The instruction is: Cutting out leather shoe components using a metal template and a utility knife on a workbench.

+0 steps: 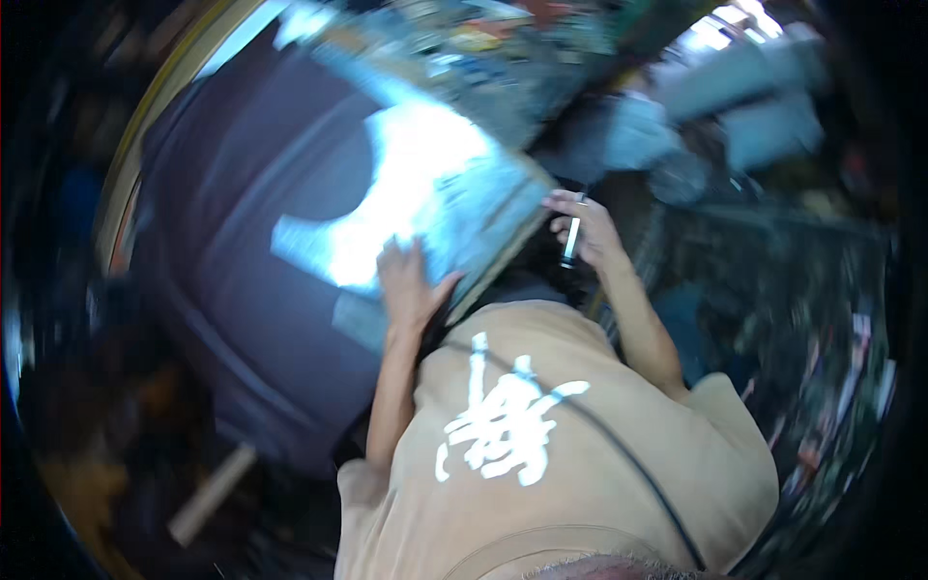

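A large dark purple-brown cloth (232, 222) is spread over a table, with soft folds along its near side. On top of the table's near right part is a pale, brightly lit sheet (459, 184) with a curved cut-out edge at its left. My left hand (408, 285) presses on the lower part of this sheet, fingers stretched and thumb apart. Just off the table's right corner, my right hand (597, 232) grips a slim white and black pen-like tool (572, 237), its dark end pointing down. Motion blur hides the finer detail.
The table's edge (493, 261) runs close in front of my body. Small blurred items (483, 34) lie at the far end. Pale rolls or bundles (725, 92) are heaped at the far right. A light wooden stick (213, 493) projects at the lower left.
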Motion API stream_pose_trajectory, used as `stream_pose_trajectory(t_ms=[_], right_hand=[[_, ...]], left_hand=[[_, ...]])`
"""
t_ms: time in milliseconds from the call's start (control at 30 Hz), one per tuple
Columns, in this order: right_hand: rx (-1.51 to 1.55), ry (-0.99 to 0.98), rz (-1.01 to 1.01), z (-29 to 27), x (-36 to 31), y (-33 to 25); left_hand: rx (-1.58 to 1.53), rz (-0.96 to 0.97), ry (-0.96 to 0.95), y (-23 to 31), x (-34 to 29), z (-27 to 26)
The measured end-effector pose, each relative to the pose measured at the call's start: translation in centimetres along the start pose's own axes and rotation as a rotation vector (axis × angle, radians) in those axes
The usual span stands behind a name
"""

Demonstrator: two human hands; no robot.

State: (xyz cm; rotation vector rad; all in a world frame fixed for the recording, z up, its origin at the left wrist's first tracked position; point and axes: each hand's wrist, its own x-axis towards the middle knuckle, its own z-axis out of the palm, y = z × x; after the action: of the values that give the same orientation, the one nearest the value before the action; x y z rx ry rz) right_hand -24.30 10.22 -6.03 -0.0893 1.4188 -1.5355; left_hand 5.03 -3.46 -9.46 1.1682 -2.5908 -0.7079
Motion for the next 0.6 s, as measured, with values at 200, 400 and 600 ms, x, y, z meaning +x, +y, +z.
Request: stream_pose_trajectory(t_ms=[200,400,600], right_hand=[[-0.105,-0.195,0.174,9.7,-0.3,6.4],[-0.078,-0.183,0.217,11.8,0.0,8.7],[-0.059,-0.255,0.324,14.0,0.6,7.4]], left_hand=[[0.004,-0.084,0.087,-2.4,-3.8,1.0],[-0.016,-0.076,0.155,-3.5,-6.2,1.7],[-0.051,-0.075,0.112,-3.0,-4.8,0.7]])
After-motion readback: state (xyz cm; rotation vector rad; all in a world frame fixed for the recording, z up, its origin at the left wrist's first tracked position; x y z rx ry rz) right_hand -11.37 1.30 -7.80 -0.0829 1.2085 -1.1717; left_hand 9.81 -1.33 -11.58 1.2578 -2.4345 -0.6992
